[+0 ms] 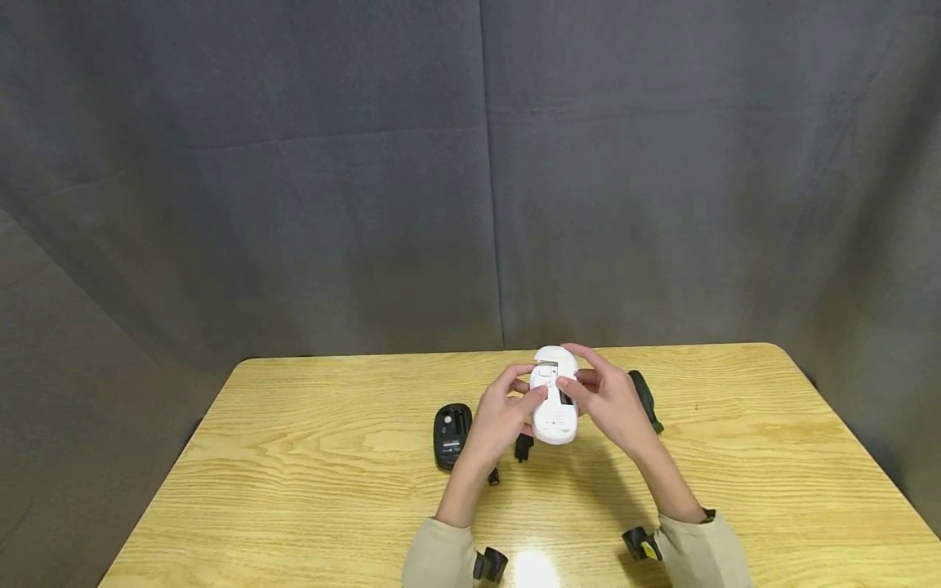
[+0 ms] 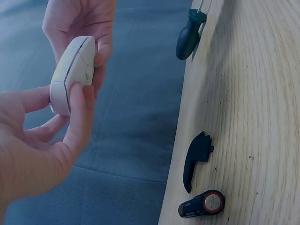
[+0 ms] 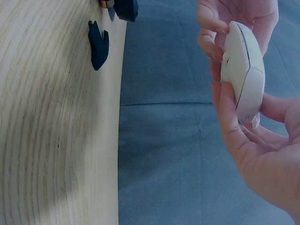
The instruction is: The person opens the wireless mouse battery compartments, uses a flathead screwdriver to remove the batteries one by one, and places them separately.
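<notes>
A white computer mouse is held up above the table, its underside facing the head camera and its battery slot uncovered. My left hand grips its left side, thumb on the underside. From the other side my right hand holds it too, with the thumb pressed beside the dark slot. In the left wrist view the white mouse appears edge-on between both hands. The right wrist view shows the mouse from its other edge. Whether a battery lies in the slot I cannot tell.
A black mouse lies underside up, left of my left hand. Near it are a black cover piece and a battery. A dark green screwdriver lies on the wooden table, beyond my right hand. Grey cloth hangs behind.
</notes>
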The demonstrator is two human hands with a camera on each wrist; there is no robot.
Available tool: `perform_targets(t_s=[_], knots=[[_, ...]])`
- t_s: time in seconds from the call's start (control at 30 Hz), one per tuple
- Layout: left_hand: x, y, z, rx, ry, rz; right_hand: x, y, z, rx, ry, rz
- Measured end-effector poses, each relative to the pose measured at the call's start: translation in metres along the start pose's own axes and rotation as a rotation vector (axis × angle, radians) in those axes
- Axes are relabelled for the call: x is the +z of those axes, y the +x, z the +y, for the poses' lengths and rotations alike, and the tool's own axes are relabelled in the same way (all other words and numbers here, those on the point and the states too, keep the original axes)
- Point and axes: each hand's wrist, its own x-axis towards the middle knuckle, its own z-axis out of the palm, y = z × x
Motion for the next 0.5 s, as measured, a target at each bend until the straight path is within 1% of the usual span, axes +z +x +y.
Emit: perform_targets(t_s=[0.17, 0.23, 0.3, 0.37, 0.4, 0.5], knots=[[0.001, -0.0005, 0.0007, 0.002, 0.007, -0.004, -0.0024, -0.0003, 0.0004, 0.011, 0.01, 0.009], [0.0012, -0.0004, -0.0001, 0.002, 0.012, -0.005, -0.0026, -0.0002, 0.0008, 0.009, 0.01, 0.027], [0.0014, -0.0001, -0.0011, 0.0, 0.017, -0.008, -0.0027, 0.0002, 0.0007, 0.01, 0.013, 0.076], [0.0014, 0.0, -0.0017, 0.001, 0.021, -0.013, -0.0025, 0.001, 0.0006, 0.008, 0.027, 0.142], [0.0014, 0.0001, -0.0021, 0.001, 0.022, -0.015, -0.0027, 0.0014, 0.0003, 0.014, 0.046, 0.181], [0.0014, 0.0003, -0.0023, 0.004, 0.026, -0.021, -0.0049, 0.0028, -0.0005, 0.034, 0.161, 0.279]])
